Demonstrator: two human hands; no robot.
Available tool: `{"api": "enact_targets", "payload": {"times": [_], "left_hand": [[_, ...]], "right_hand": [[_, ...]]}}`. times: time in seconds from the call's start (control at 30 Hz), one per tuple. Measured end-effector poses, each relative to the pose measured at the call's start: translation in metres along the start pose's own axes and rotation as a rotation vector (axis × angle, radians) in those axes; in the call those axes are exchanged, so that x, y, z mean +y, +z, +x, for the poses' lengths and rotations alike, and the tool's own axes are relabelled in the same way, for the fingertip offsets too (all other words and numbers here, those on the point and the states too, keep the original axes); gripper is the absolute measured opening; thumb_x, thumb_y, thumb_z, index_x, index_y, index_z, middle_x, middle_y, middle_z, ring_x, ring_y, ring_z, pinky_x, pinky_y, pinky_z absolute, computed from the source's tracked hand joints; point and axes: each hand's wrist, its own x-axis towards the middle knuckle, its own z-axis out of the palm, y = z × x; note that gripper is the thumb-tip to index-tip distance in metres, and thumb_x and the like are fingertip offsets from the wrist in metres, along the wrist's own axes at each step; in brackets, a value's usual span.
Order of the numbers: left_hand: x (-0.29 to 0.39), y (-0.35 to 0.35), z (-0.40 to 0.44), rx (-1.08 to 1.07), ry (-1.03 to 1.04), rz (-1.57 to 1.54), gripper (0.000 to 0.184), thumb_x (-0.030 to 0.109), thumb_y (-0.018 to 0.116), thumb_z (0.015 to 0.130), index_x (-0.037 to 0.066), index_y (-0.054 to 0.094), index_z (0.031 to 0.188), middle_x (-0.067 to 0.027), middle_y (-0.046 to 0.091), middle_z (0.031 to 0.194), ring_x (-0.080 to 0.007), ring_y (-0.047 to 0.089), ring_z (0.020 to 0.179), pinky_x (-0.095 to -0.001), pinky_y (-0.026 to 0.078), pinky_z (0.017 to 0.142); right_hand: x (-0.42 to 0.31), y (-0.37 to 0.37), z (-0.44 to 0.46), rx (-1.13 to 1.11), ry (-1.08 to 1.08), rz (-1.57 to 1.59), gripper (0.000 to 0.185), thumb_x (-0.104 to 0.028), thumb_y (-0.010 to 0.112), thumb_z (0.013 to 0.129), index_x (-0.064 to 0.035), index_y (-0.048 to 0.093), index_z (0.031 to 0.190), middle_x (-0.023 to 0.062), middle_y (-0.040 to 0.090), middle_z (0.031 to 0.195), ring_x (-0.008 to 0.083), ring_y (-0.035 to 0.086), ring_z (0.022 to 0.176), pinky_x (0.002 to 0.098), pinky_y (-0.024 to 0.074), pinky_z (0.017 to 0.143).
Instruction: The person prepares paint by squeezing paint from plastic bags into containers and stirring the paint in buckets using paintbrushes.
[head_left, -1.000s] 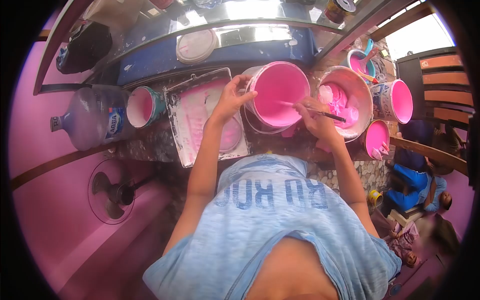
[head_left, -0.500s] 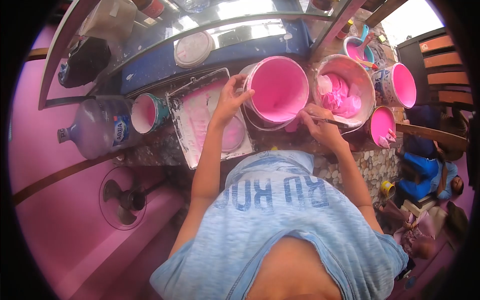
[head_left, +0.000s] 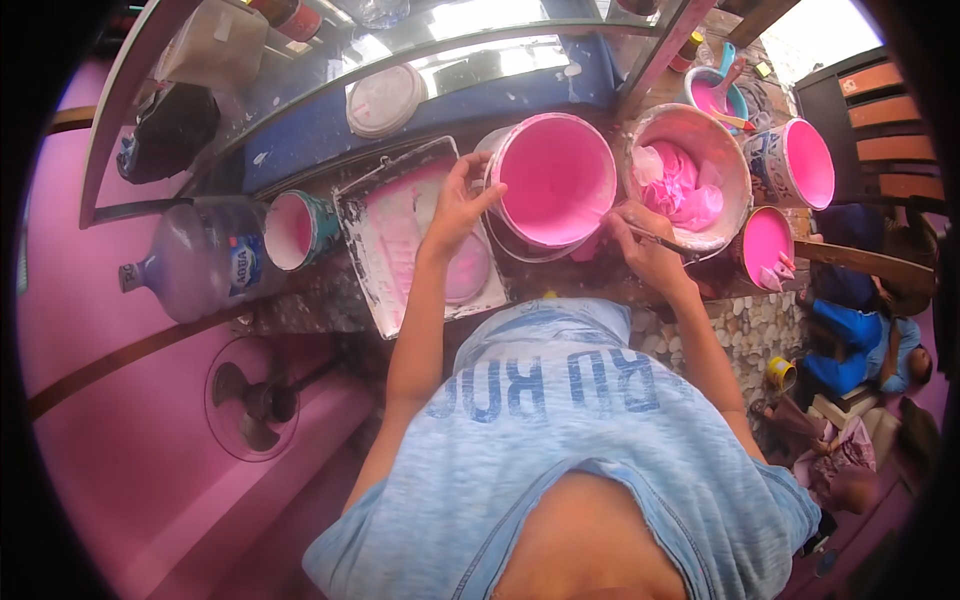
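Note:
In the head view, a white bucket [head_left: 555,180] coated inside with pink paint is tilted towards me. My left hand [head_left: 462,210] grips its left side, thumb at the rim and fingers behind. My right hand [head_left: 648,245] is closed around a thin dark stick-like thing [head_left: 660,243], beside the bucket's lower right rim. Whether those fingers also touch the rim I cannot tell. Just right of that hand, a larger paint-smeared bucket [head_left: 738,190] holds a crumpled pink plastic bag [head_left: 683,190]. On the left is a paint tray [head_left: 385,300] with pink paint.
A large water bottle [head_left: 195,270] and a teal can [head_left: 322,230] lie on the left. Right are a pink-filled can [head_left: 765,245], a white pail [head_left: 790,170] and a blue pot [head_left: 735,105] with brushes. A glass cabinet [head_left: 440,60] stands behind. People [head_left: 860,350] sit at right.
The view has shifted very slightly. Both hands keep about the same places at the bucket, and a person at the lower right has moved a little.

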Motion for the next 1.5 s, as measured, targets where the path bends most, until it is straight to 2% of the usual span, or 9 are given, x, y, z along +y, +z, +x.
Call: {"api": "enact_targets", "payload": {"times": [0.17, 0.57, 0.7, 0.87, 0.97, 1.1, 1.27, 1.37, 1.5], "left_hand": [[-0.003, 0.001, -0.001, 0.011, -0.003, -0.003, 0.052, 0.011, 0.074, 0.084, 0.002, 0.05, 0.13, -0.0053, 0.055, 0.122, -0.0145, 0.05, 0.118, -0.0297, 0.04, 0.101], [-0.003, 0.0, -0.006, -0.003, 0.014, 0.003, 0.051, 0.007, 0.072, 0.085, 0.002, 0.049, 0.13, -0.0059, 0.054, 0.119, -0.0135, 0.055, 0.105, -0.0285, 0.047, 0.091], [-0.005, 0.0, -0.005, 0.0, 0.024, 0.009, 0.05, 0.007, 0.072, 0.086, 0.002, 0.048, 0.13, -0.0062, 0.054, 0.119, -0.0137, 0.055, 0.105, -0.0293, 0.046, 0.092], [-0.005, 0.003, -0.003, 0.011, 0.071, 0.022, 0.05, 0.007, 0.071, 0.086, 0.003, 0.048, 0.13, -0.0064, 0.054, 0.12, -0.0133, 0.055, 0.105, -0.0291, 0.046, 0.091], [-0.001, 0.006, -0.004, 0.03, 0.007, 0.003, 0.051, 0.012, 0.073, 0.086, 0.002, 0.05, 0.131, -0.0053, 0.056, 0.118, -0.0141, 0.053, 0.111, -0.0292, 0.043, 0.097], [-0.003, 0.006, -0.003, 0.034, 0.024, 0.012, 0.051, 0.01, 0.072, 0.086, 0.001, 0.049, 0.13, -0.0061, 0.055, 0.118, -0.0139, 0.054, 0.108, -0.0291, 0.046, 0.093], [-0.004, 0.008, -0.003, 0.032, 0.05, -0.005, 0.05, 0.007, 0.071, 0.087, 0.0, 0.047, 0.13, -0.0072, 0.054, 0.117, -0.0129, 0.057, 0.101, -0.0285, 0.049, 0.089], [-0.001, 0.008, 0.0, 0.025, 0.024, -0.003, 0.051, 0.008, 0.072, 0.087, 0.0, 0.047, 0.13, -0.0072, 0.054, 0.117, -0.0127, 0.057, 0.101, -0.0283, 0.049, 0.089], [-0.002, 0.006, -0.002, 0.027, 0.058, 0.002, 0.051, 0.008, 0.072, 0.087, 0.001, 0.047, 0.13, -0.0072, 0.054, 0.117, -0.0128, 0.057, 0.101, -0.0279, 0.048, 0.09]], "right_hand": [[-0.008, 0.005, 0.004, 0.169, 0.009, 0.092, 0.015, -0.009, 0.058, 0.095, 0.0015, 0.069, 0.095, 0.0109, 0.066, 0.081, 0.0176, 0.061, 0.071, 0.0303, 0.0479, 0.066], [0.019, 0.002, 0.0, 0.084, 0.143, 0.109, 0.018, -0.013, 0.058, 0.097, 0.0011, 0.069, 0.098, 0.0087, 0.068, 0.081, 0.0135, 0.062, 0.069, 0.029, 0.0497, 0.064], [0.009, -0.005, 0.012, 0.254, -0.132, -0.066, 0.013, -0.009, 0.061, 0.094, 0.0011, 0.069, 0.097, 0.0124, 0.067, 0.083, 0.0204, 0.066, 0.07, 0.0326, 0.051, 0.065], [-0.005, 0.007, -0.002, -0.007, -0.174, -0.15, 0.011, -0.007, 0.061, 0.093, 0.0018, 0.068, 0.097, 0.0131, 0.066, 0.084, 0.0225, 0.066, 0.072, 0.0337, 0.0517, 0.066], [-0.009, 0.013, 0.007, -0.006, 0.002, 0.085, 0.011, -0.006, 0.062, 0.092, 0.0024, 0.068, 0.095, 0.013, 0.066, 0.085, 0.0241, 0.065, 0.072, 0.0333, 0.0513, 0.065], [0.001, 0.013, 0.026, 0.232, -0.174, -0.037, 0.014, -0.008, 0.06, 0.094, 0.0021, 0.069, 0.094, 0.0119, 0.065, 0.081, 0.0211, 0.064, 0.069, 0.0311, 0.0499, 0.063], [-0.014, 0.01, 0.01, 0.004, 0.081, 0.083, 0.014, -0.008, 0.059, 0.094, 0.0014, 0.069, 0.092, 0.0112, 0.066, 0.083, 0.0199, 0.063, 0.07, 0.0315, 0.0486, 0.064], [-0.009, 0.018, 0.019, 0.186, -0.125, 0.076, 0.014, -0.008, 0.059, 0.095, 0.0017, 0.069, 0.093, 0.0113, 0.067, 0.084, 0.02, 0.063, 0.072, 0.0311, 0.0489, 0.065], [0.0, 0.009, 0.009, 0.044, -0.068, 0.036, 0.014, -0.008, 0.059, 0.095, 0.0025, 0.069, 0.093, 0.0129, 0.067, 0.084, 0.0215, 0.063, 0.072, 0.0322, 0.0491, 0.065]]}}
